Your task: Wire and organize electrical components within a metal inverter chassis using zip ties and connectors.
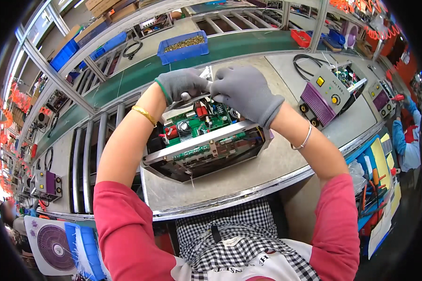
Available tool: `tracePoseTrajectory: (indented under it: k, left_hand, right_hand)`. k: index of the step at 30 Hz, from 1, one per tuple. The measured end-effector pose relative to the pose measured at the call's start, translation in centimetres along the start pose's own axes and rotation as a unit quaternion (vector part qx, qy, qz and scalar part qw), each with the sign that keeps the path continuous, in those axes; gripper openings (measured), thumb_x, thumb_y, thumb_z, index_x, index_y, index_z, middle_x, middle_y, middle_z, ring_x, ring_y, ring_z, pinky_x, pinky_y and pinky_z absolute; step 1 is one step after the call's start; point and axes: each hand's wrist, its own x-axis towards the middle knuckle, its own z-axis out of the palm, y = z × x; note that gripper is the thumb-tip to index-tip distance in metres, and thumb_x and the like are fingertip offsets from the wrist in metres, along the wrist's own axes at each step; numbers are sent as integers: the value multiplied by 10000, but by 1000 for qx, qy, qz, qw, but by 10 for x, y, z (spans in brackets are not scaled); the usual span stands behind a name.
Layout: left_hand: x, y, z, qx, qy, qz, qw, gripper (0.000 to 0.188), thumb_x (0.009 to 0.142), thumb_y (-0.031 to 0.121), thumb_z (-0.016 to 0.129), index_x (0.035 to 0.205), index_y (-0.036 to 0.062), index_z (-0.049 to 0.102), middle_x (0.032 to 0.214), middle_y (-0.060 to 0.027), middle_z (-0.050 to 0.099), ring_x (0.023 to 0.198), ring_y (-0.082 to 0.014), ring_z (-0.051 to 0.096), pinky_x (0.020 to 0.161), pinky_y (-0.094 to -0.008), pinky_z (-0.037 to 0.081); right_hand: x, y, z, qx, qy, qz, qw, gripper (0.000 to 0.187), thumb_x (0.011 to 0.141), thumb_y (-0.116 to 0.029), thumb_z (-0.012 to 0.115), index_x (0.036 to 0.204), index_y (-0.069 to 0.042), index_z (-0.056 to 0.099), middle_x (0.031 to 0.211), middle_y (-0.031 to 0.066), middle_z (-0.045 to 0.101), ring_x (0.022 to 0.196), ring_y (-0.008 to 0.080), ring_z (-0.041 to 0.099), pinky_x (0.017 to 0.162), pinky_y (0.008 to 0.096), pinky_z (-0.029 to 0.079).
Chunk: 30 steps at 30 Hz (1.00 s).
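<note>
An opened welding machine (206, 161) lies tilted on the bench in front of me, its green circuit board (214, 122) and red and black wires showing. Over its far edge, my left hand (184, 85) in a grey glove is closed in a pinch. My right hand (247, 92), gloved alike, meets it there with bent, closed fingers. A small whitish piece (206, 72) shows just beyond the touching fingertips. What exactly the fingers grip is hidden by the gloves.
Beyond the bench (197, 194), a blue bin (183, 47) of small brassy parts stands on a green conveyor (140, 70). A purple-sided machine (330, 96) with a black cable sits at right. Rollers (86, 164) run at left. A tool tray (368, 187) and a co-worker (408, 136) are farther right.
</note>
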Motion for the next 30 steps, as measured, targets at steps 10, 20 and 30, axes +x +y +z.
tracePoseTrajectory:
  k: [10, 20, 30]
  left_hand:
    - [-20, 10, 33, 174, 189, 97, 961, 298, 844, 301, 724, 894, 8, 697, 697, -19, 634, 598, -90, 530, 540, -278, 442]
    - [-1, -16, 33, 108, 240, 143, 954, 263, 844, 225, 737, 973, -4, 727, 756, -54, 689, 642, -95, 578, 597, -282, 481]
    - [-10, -14, 38, 67, 233, 168, 956, 242, 847, 218, 734, 962, 5, 734, 723, -36, 673, 645, -81, 568, 604, -284, 482]
  right_hand:
    - [-4, 12, -4, 293, -24, 177, 939, 156, 829, -242, 656, 898, -109, 701, 898, 116, 680, 861, 279, 662, 760, 400, 526]
    - [12, 18, -12, 282, -119, 239, 921, 418, 817, -276, 716, 1133, -9, 656, 939, 141, 706, 877, 244, 685, 836, 338, 523]
    - [15, 20, -6, 274, -114, 258, 919, 427, 808, -259, 721, 1142, 1, 666, 967, 151, 713, 877, 238, 687, 831, 324, 527]
